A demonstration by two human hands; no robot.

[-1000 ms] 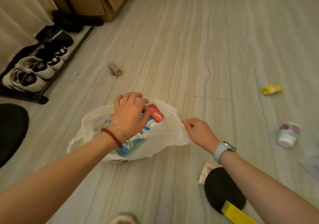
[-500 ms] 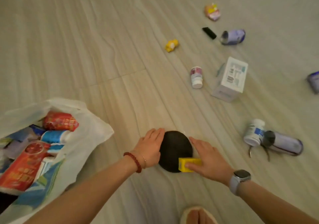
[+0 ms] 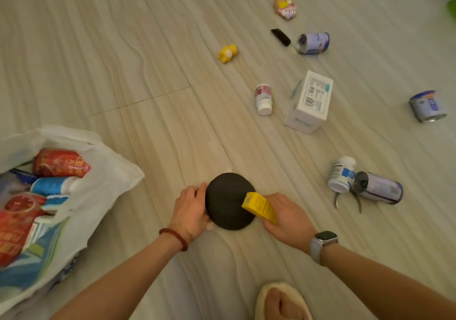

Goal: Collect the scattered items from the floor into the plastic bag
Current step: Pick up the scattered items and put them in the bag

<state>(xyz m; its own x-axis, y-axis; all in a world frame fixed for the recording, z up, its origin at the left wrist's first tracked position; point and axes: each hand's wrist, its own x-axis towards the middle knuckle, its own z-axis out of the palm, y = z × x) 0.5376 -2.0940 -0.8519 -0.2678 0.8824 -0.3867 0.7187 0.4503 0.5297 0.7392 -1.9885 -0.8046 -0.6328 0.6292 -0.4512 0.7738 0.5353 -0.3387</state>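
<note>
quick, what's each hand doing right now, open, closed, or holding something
Left hand: gripping the left edge of the black round object.
Right hand: holding the yellow box, which lies across the black object's right side.

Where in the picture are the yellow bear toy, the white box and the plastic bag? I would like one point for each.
yellow bear toy (image 3: pixel 228 53), head view, on its body.
white box (image 3: pixel 317 95), head view, on its printed top face.
plastic bag (image 3: pixel 108 179), head view, on its bare white rim.

bare floor (image 3: pixel 153 55) open ahead and left, plastic bag (image 3: pixel 103 171) blocking left, bottles (image 3: pixel 263 97) cluttering right
</note>
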